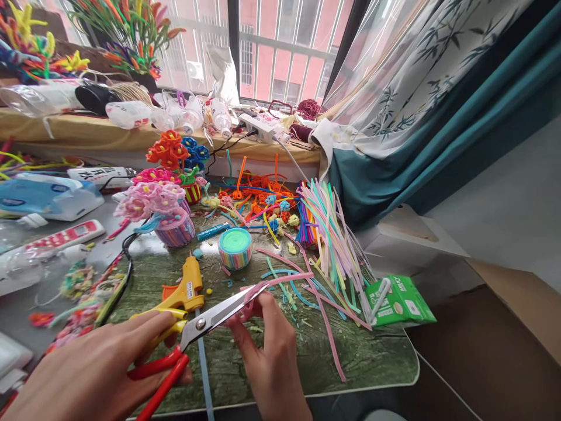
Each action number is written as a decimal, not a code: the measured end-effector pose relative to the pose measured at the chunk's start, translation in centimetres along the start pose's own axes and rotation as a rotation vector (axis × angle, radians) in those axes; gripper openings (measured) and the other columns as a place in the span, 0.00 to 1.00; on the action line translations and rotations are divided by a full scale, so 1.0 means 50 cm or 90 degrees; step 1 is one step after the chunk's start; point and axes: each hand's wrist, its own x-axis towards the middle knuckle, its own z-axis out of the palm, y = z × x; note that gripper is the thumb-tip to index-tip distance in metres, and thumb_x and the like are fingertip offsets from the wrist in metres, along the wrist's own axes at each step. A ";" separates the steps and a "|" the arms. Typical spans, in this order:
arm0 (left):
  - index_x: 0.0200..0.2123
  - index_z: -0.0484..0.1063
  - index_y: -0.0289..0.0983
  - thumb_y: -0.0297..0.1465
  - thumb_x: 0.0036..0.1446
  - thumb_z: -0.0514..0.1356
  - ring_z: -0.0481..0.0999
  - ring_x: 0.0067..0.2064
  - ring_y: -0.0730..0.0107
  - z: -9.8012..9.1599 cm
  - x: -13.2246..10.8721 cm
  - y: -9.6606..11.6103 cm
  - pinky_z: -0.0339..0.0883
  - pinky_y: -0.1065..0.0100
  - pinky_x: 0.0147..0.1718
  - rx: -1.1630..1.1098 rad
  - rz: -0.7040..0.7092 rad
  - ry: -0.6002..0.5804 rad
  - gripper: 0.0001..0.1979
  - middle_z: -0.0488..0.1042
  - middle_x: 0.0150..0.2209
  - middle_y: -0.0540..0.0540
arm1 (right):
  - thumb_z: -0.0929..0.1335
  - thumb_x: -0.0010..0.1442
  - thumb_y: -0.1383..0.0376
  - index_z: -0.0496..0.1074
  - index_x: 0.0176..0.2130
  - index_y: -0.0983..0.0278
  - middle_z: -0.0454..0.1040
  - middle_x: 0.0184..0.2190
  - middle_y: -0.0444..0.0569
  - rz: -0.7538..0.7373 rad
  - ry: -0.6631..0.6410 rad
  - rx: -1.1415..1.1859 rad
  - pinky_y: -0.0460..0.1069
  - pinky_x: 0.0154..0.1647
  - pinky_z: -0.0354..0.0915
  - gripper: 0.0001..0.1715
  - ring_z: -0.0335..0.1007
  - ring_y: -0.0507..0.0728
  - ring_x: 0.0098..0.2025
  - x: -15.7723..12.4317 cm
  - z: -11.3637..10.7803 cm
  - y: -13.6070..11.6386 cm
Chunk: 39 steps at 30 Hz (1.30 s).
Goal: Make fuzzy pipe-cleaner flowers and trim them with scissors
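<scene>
My left hand (100,356) grips a pair of scissors (214,320) by its red and yellow handles. The blades point up and right, their tips reaching the fingers of my right hand (275,345). Between thumb and fingers, that hand pinches a pink pipe cleaner (291,277), which lies across the blade tips; its near end is partly hidden by the fingers. Just beyond the scissors lies a yellow hot glue gun (191,285). Behind the blades stands a small round pot (235,252) with striped sides and a mint-green coiled top.
Loose pipe cleaners (328,327) and a large pastel bundle (331,234) lie to the right, near a green packet (401,301). Pipe-cleaner flowers (151,199) stand at back left. A black cable (127,275) runs along the left. Plastic bottles (131,114) line the windowsill.
</scene>
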 end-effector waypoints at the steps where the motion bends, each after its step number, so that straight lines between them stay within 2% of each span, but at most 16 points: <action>1: 0.35 0.75 0.56 0.50 0.60 0.55 0.87 0.28 0.51 0.003 -0.003 0.001 0.72 0.59 0.23 0.039 0.006 0.005 0.11 0.88 0.32 0.52 | 0.66 0.79 0.52 0.72 0.46 0.56 0.80 0.33 0.41 0.003 -0.005 0.005 0.44 0.34 0.75 0.12 0.81 0.54 0.31 0.000 0.000 -0.001; 3: 0.42 0.76 0.57 0.52 0.59 0.54 0.89 0.33 0.46 0.014 -0.010 0.000 0.78 0.55 0.26 0.091 0.025 0.023 0.15 0.89 0.38 0.49 | 0.66 0.79 0.52 0.71 0.46 0.56 0.81 0.32 0.42 0.003 -0.011 0.007 0.44 0.33 0.75 0.12 0.81 0.54 0.31 0.002 0.000 -0.002; 7: 0.53 0.73 0.57 0.56 0.56 0.57 0.91 0.46 0.41 0.035 -0.020 -0.012 0.86 0.53 0.36 0.066 0.054 0.055 0.24 0.88 0.55 0.47 | 0.66 0.79 0.52 0.71 0.46 0.56 0.81 0.32 0.41 -0.004 -0.025 0.018 0.44 0.34 0.75 0.12 0.82 0.54 0.30 0.007 0.000 -0.004; 9: 0.55 0.73 0.57 0.56 0.57 0.56 0.91 0.47 0.42 0.039 -0.021 -0.015 0.86 0.54 0.36 0.053 0.059 0.055 0.25 0.87 0.56 0.48 | 0.67 0.79 0.53 0.71 0.44 0.56 0.81 0.32 0.42 0.004 -0.040 0.036 0.44 0.34 0.76 0.11 0.82 0.54 0.30 0.007 0.001 -0.004; 12: 0.57 0.72 0.57 0.47 0.60 0.55 0.91 0.49 0.46 0.037 -0.019 -0.011 0.87 0.56 0.40 0.038 0.044 0.032 0.22 0.88 0.56 0.50 | 0.68 0.78 0.55 0.72 0.44 0.56 0.82 0.32 0.42 0.025 -0.045 0.062 0.44 0.35 0.76 0.09 0.83 0.54 0.31 0.003 0.005 -0.006; 15: 0.56 0.74 0.56 0.40 0.58 0.56 0.91 0.48 0.48 0.034 -0.017 -0.002 0.86 0.58 0.43 0.014 0.011 -0.005 0.22 0.89 0.53 0.50 | 0.69 0.77 0.56 0.72 0.45 0.56 0.83 0.33 0.42 0.048 -0.054 0.092 0.45 0.36 0.77 0.07 0.84 0.55 0.32 0.000 0.008 -0.010; 21: 0.45 0.76 0.55 0.40 0.57 0.56 0.89 0.34 0.52 0.024 -0.006 0.018 0.82 0.61 0.36 -0.027 -0.021 -0.043 0.14 0.87 0.35 0.51 | 0.69 0.77 0.52 0.71 0.44 0.56 0.83 0.32 0.41 0.074 -0.064 0.109 0.45 0.37 0.77 0.12 0.85 0.54 0.32 0.000 0.011 -0.015; 25: 0.41 0.75 0.56 0.41 0.58 0.55 0.88 0.34 0.54 0.014 -0.005 0.018 0.79 0.63 0.31 -0.013 -0.012 -0.019 0.11 0.87 0.37 0.52 | 0.66 0.79 0.51 0.70 0.41 0.56 0.82 0.31 0.41 0.032 -0.050 0.056 0.45 0.35 0.76 0.15 0.83 0.54 0.30 0.003 0.007 -0.011; 28: 0.40 0.75 0.55 0.41 0.59 0.55 0.88 0.34 0.57 0.009 -0.004 0.017 0.76 0.66 0.30 -0.012 -0.001 -0.006 0.10 0.88 0.37 0.54 | 0.66 0.79 0.52 0.70 0.43 0.56 0.82 0.32 0.42 -0.002 -0.043 0.035 0.44 0.35 0.76 0.13 0.82 0.54 0.30 0.006 0.002 -0.008; 33: 0.32 0.71 0.53 0.43 0.60 0.53 0.78 0.21 0.63 0.004 0.000 0.029 0.68 0.68 0.22 -0.036 -0.037 -0.008 0.09 0.77 0.22 0.55 | 0.67 0.79 0.56 0.71 0.44 0.56 0.82 0.33 0.42 -0.015 -0.039 0.031 0.45 0.35 0.75 0.09 0.82 0.55 0.31 0.007 0.000 -0.007; 39: 0.28 0.69 0.51 0.45 0.61 0.53 0.74 0.19 0.65 0.004 0.001 0.028 0.67 0.69 0.23 -0.033 -0.033 -0.010 0.12 0.73 0.19 0.56 | 0.68 0.78 0.57 0.71 0.44 0.55 0.82 0.33 0.42 0.003 -0.047 0.048 0.45 0.36 0.75 0.07 0.82 0.54 0.31 0.006 0.001 -0.010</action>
